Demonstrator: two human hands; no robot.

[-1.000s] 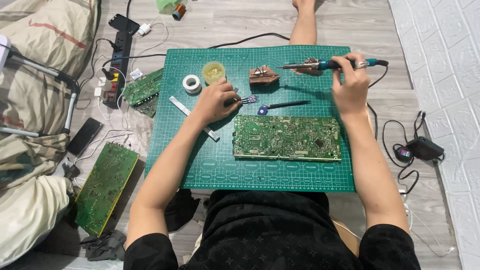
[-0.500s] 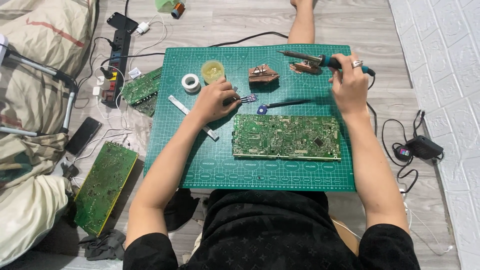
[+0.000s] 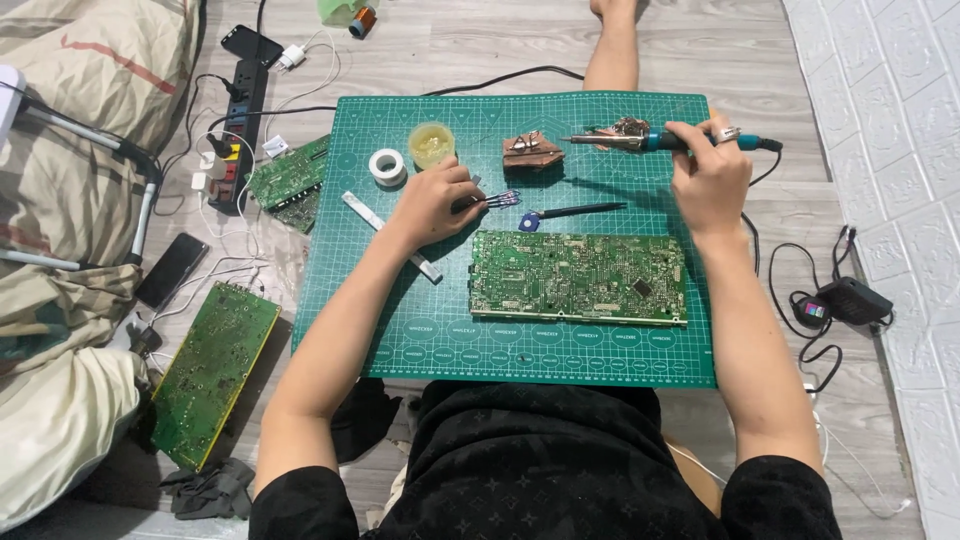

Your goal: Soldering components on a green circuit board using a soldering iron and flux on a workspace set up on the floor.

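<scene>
**A:** Fingers of the right hand [image 3: 710, 180] were wrapped around the blue handle of the soldering iron [image 3: 660, 142], holding it level over the far edge of the green cutting mat [image 3: 560, 360], tip pointing left near a clump of copper scraps [image 3: 532, 152].

**B:** Left hand [image 3: 432, 205]?

**A:** Pinched narrow on tweezers [image 3: 495, 200], resting on the mat just beyond the long circuit board [image 3: 578, 277].

**B:** Handling?

**A:** Iron looked light and rigid, likely hot at the metal end, so grip belonged on the blue handle only; cord trailed right. Tweezers were thin and springy, best held mid-shaft. Board looked stiff but fragile, better held by its edges.
</scene>
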